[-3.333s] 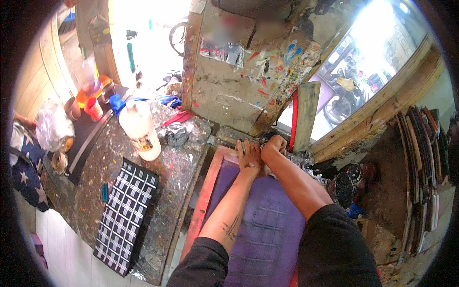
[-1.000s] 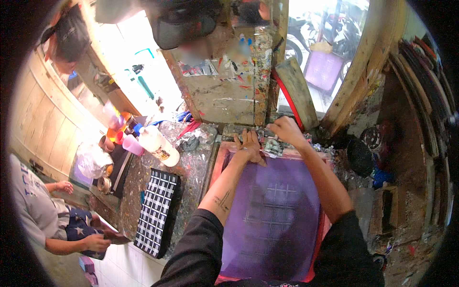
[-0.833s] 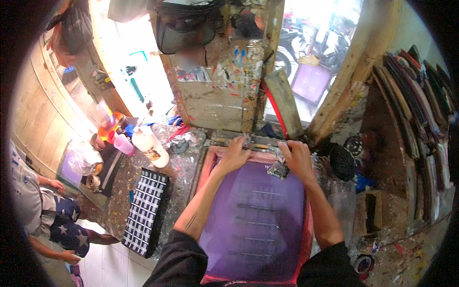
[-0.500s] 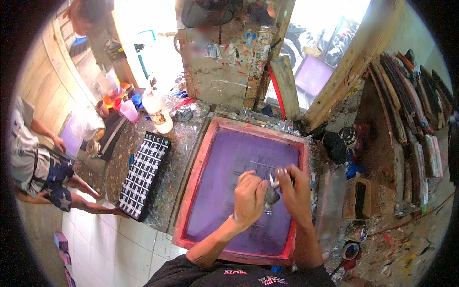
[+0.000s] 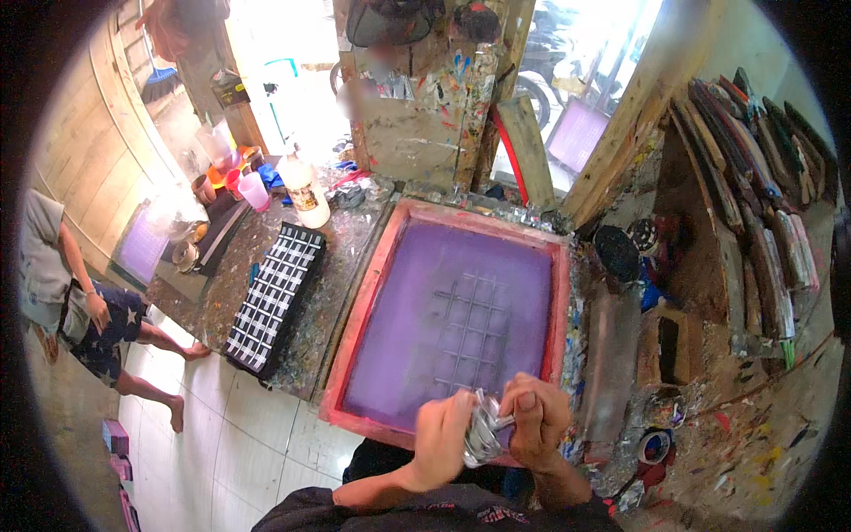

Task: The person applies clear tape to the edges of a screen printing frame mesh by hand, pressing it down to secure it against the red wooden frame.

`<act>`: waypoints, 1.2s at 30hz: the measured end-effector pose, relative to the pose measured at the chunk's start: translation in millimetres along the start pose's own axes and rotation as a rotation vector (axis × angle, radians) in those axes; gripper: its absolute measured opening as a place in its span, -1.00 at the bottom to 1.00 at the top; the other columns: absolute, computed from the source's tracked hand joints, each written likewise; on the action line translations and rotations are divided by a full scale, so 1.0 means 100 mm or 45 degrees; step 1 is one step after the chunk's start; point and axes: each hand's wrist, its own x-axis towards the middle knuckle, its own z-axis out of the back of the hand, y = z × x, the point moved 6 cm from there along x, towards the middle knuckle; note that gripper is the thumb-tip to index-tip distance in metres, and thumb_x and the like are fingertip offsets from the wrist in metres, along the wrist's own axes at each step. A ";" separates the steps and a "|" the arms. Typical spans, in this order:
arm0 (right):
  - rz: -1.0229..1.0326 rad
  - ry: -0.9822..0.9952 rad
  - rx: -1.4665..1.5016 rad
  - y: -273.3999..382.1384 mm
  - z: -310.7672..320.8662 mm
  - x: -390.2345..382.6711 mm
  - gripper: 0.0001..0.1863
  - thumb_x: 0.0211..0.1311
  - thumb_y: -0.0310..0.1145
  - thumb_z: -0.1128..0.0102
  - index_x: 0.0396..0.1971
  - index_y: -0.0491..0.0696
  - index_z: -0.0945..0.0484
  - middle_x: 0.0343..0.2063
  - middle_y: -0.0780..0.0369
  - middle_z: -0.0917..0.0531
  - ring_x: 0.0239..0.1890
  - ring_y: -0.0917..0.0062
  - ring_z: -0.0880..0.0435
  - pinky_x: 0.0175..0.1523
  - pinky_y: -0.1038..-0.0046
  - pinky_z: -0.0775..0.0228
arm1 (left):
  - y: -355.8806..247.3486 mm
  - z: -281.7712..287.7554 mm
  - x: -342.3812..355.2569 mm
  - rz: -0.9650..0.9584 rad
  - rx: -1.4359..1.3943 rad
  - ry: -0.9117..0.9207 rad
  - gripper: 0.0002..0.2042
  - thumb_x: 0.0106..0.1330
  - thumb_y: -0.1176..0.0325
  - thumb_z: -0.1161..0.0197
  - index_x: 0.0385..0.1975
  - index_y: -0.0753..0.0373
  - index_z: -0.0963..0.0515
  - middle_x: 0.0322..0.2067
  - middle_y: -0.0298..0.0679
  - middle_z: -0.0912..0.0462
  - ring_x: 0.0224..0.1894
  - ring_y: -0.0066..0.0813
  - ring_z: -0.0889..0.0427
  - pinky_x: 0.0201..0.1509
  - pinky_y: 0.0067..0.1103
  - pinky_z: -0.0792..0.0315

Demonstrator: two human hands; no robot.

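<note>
My left hand (image 5: 443, 441) and my right hand (image 5: 536, 424) are closed on a crumpled, shiny silver object (image 5: 484, 430), held between them over the near end of a screen frame. This wooden frame (image 5: 350, 355) is painted red-pink and has purple mesh (image 5: 408, 301) with a pale grid pattern. Left of it lies a long black bundle with a white check pattern (image 5: 275, 293) on the paint-stained workbench (image 5: 346, 253). A large white bottle (image 5: 306, 191) stands behind that bundle.
Another person (image 5: 84, 301) stands at the left edge. Cups (image 5: 253, 191) and a plastic bag (image 5: 177, 217) crowd the back left of the bench. An angled board (image 5: 523, 146) leans by the window. Right are stacked boards (image 5: 745, 213), a dark container (image 5: 616, 253) and a cardboard box (image 5: 665, 346).
My hands have come from the frame's far end down to its near end with the silver object. The view has shifted, showing more floor. The other person has appeared at the left.
</note>
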 end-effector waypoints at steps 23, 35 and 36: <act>-0.635 0.240 0.468 -0.81 0.01 -0.10 -0.37 0.55 0.10 0.26 -0.48 -0.07 -0.60 -0.14 0.07 -0.67 0.10 0.29 -0.54 0.31 0.19 -0.19 | 0.63 0.42 0.19 0.553 0.136 0.326 -0.52 0.58 0.17 0.03 -0.59 0.39 -0.37 -0.73 -0.21 -0.22 -0.63 -0.58 -0.20 -0.54 -0.42 -0.16; -0.608 0.165 0.738 -0.83 -0.03 -0.13 -0.35 0.58 0.09 0.35 -0.41 -0.13 -0.57 -0.19 0.13 -0.64 0.03 0.34 -0.51 0.28 0.23 -0.16 | 0.48 0.37 0.28 0.327 0.364 0.391 -0.60 0.54 0.26 0.01 -0.55 0.39 -0.44 -0.67 -0.03 -0.41 -0.60 -0.13 -0.40 -0.42 -0.31 -0.27; -0.533 0.193 0.866 -0.78 -0.05 -0.12 -0.36 0.58 0.08 0.34 -0.40 -0.14 -0.57 -0.20 0.14 -0.64 0.01 0.37 -0.51 0.26 0.25 -0.17 | 0.49 0.35 0.28 0.314 0.382 0.402 -0.60 0.54 0.26 0.01 -0.56 0.38 -0.44 -0.67 -0.03 -0.41 -0.60 -0.12 -0.40 -0.41 -0.31 -0.27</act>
